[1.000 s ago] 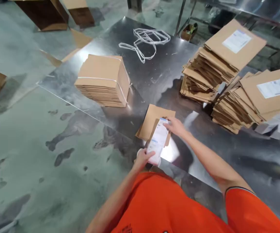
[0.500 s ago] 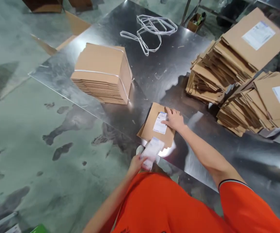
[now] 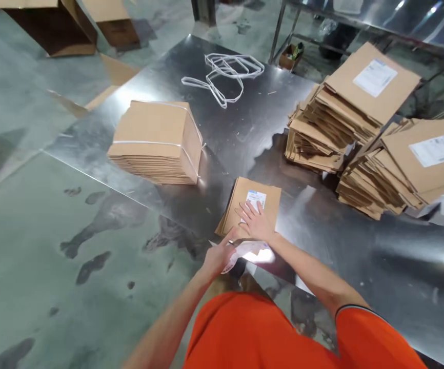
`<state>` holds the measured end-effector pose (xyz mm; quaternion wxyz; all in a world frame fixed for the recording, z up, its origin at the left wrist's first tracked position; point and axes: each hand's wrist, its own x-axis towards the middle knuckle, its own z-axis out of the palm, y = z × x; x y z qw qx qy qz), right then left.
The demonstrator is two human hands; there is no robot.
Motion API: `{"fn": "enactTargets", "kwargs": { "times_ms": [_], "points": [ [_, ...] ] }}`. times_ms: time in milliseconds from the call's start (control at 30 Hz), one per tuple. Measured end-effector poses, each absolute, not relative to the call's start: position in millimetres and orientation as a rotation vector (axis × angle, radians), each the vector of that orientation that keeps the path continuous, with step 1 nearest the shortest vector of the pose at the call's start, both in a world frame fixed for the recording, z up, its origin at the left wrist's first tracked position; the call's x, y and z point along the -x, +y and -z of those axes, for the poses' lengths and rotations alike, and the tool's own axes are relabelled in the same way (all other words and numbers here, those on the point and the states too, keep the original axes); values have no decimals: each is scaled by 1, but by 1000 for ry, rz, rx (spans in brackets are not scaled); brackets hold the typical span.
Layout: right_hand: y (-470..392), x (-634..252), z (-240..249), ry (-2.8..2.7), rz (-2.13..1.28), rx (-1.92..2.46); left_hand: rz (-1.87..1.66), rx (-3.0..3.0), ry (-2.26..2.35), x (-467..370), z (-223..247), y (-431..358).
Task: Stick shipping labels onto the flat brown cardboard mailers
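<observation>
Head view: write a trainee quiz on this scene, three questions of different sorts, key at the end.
1. True or false: the right hand lies spread on the card, partly covering its label.
2. Choose one. The strap around the left stack is: A black; B white; C green.
3. Fill in: the loose white coil lies on the metal ____.

Key: 1 true; 2 B; 3 table.

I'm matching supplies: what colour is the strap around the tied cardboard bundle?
White; the strap shows in the head view, around the brown bundle.
</observation>
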<state>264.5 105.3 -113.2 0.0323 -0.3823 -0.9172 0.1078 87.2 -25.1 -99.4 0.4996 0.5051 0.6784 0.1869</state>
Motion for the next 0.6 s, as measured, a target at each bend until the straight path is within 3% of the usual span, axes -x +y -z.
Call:
{"fn": "enactTargets", "kwargs": {
  "times_ms": [133, 233, 333, 400, 500, 600],
  "points": [
    [121, -312, 99, -2378, -356, 1928, -243, -1375, 1624, -90, 96, -34],
    [99, -335, 94, -1886, -670, 2217, -197, -1485, 1564, -89, 90, -37],
    [49, -334, 94, -1601, -1181, 2069, -306, -1495, 1462, -86, 85, -40],
    [18, -330, 87, -1385, -1288, 1969, -482, -1346, 1391, -86, 81, -43],
    [-5, -348, 52, -1133, -1247, 1789, -642, -937, 1362, -89, 73, -49],
    [4, -403, -1, -933, -966, 1601, -624, -742, 1500, -95, 61, -52]
  ]
}}
